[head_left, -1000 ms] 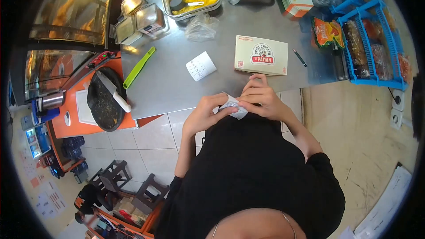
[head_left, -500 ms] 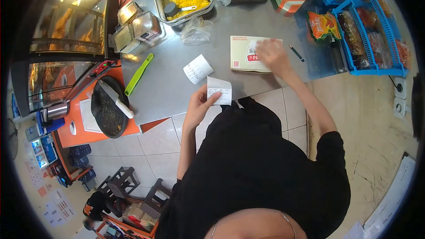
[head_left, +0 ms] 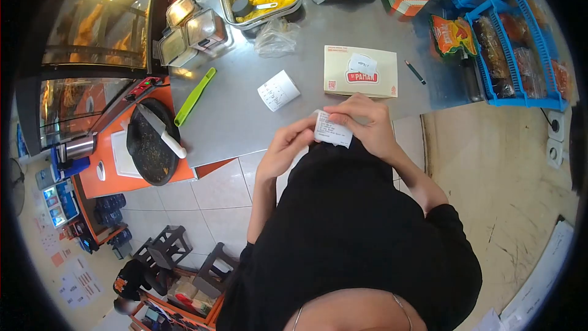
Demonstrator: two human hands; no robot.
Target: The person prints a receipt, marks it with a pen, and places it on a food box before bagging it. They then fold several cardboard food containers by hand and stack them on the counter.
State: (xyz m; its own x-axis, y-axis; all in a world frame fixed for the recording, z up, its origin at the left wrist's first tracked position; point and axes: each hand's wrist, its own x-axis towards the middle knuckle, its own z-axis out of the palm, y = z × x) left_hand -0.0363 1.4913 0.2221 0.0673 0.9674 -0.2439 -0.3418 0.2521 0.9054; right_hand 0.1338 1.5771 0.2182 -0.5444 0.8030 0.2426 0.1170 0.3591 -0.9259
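Observation:
A printed paper receipt [head_left: 334, 130] is between my two hands, just off the table's front edge. My left hand [head_left: 286, 148] pinches its left side with thumb and fingers. My right hand [head_left: 366, 124] grips its upper edge, fingers bent over the paper. Behind the hands lies a closed cream cardboard box [head_left: 383, 79] with a red logo. On its lid rests a small white paper slip [head_left: 364, 63] with a dark mark. Left of the box a curled white paper [head_left: 279, 91] with print stands on the steel table [head_left: 239, 110].
A pencil [head_left: 415, 72] lies right of the box. Further left are a bright green tool [head_left: 195, 97] and a knife [head_left: 162, 132] on a dark stone mortar [head_left: 153, 162]. At the back stand a tray of yellow food [head_left: 294, 9], a plastic bag [head_left: 275, 38] and blue baskets [head_left: 499, 43].
My right hand has come off the box, down and left, and now grips the receipt. The slip on the lid now shows fully. The receipt has shifted right and tilted.

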